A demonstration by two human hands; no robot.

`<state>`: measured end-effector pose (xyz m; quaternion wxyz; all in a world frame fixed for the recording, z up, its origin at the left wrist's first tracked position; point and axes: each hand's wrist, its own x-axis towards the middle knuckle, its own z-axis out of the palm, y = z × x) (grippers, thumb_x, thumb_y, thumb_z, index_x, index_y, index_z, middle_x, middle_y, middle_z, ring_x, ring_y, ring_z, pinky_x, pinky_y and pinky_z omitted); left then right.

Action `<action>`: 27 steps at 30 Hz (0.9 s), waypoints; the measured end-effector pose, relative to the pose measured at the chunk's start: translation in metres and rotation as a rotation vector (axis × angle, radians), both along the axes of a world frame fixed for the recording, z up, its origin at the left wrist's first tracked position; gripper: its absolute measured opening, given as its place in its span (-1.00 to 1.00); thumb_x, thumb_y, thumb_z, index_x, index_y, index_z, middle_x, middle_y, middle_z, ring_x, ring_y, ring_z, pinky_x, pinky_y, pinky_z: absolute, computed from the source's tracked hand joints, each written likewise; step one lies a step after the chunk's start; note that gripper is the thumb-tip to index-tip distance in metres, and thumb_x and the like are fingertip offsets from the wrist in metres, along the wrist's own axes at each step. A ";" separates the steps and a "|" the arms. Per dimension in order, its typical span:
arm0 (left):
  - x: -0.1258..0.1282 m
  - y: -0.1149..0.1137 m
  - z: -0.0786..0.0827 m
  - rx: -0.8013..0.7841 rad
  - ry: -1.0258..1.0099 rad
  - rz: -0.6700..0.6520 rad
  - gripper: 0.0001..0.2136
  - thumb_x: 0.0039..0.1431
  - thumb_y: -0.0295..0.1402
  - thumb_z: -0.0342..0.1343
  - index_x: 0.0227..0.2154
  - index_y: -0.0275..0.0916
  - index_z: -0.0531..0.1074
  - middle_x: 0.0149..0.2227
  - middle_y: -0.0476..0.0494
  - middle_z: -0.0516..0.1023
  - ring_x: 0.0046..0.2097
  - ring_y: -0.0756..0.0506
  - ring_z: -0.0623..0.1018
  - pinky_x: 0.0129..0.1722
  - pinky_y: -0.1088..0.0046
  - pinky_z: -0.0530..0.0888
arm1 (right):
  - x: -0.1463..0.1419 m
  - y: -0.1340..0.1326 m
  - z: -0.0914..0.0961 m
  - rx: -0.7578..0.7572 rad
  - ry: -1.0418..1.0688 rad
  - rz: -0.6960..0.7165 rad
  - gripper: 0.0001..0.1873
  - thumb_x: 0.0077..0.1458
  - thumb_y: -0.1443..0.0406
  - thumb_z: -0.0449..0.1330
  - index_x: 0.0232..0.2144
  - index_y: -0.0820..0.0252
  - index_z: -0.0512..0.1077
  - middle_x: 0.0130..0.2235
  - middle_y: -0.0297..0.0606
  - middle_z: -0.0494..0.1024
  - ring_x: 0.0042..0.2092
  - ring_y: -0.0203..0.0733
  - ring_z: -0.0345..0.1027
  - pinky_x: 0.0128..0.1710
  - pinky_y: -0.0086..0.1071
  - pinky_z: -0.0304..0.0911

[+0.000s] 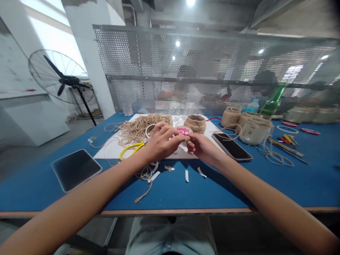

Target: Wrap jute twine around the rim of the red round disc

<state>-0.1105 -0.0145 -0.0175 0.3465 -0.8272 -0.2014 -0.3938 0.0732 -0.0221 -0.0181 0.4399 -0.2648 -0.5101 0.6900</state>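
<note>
Over the white board [106, 153], a round roll of tape with a red and white printed face [183, 131] is held between my two hands. My left hand [162, 141] bends its fingers against the roll's left side. My right hand [200, 147] pinches its right edge, thumb on top. Just behind the roll stands a jar wrapped in twine [196, 124]. A white ring [149, 131] shows partly behind my left fingers, and I cannot tell if they touch it. Yellow-handled scissors [130, 149] lie beside my left wrist, below a heap of loose twine [143, 126].
Phones lie at right [232, 146] and left, a dark flat device [77, 169]. White paper strips [187, 176] and twine scraps lie in front. More wrapped jars [230, 115], a green bottle [273, 101] and tools [288, 150] stand or lie rightward. People sit behind the perforated screen [148, 63].
</note>
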 end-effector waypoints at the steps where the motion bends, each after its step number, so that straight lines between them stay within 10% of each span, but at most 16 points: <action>1: 0.000 0.001 -0.001 0.021 -0.007 0.010 -0.79 0.02 -0.44 0.08 -0.23 -0.11 0.35 -0.32 -0.01 0.44 -0.22 -0.04 0.34 -0.08 0.28 0.21 | 0.000 0.000 0.000 -0.001 0.003 0.001 -0.77 0.02 0.25 0.06 -0.61 0.23 0.23 -0.67 -0.45 0.20 -0.63 -0.44 0.01 -0.61 -0.49 -0.02; 27: 0.003 -0.006 -0.003 -0.039 -0.123 -0.005 -0.85 0.08 -0.40 0.06 -0.25 -0.15 0.36 -0.34 -0.03 0.46 -0.25 -0.03 0.35 -0.12 0.32 0.20 | -0.011 -0.014 -0.003 -0.014 0.018 0.077 -0.75 -0.02 0.09 0.14 -0.40 0.12 0.25 -0.57 -0.47 0.24 -0.58 -0.43 0.04 -0.55 -0.50 0.05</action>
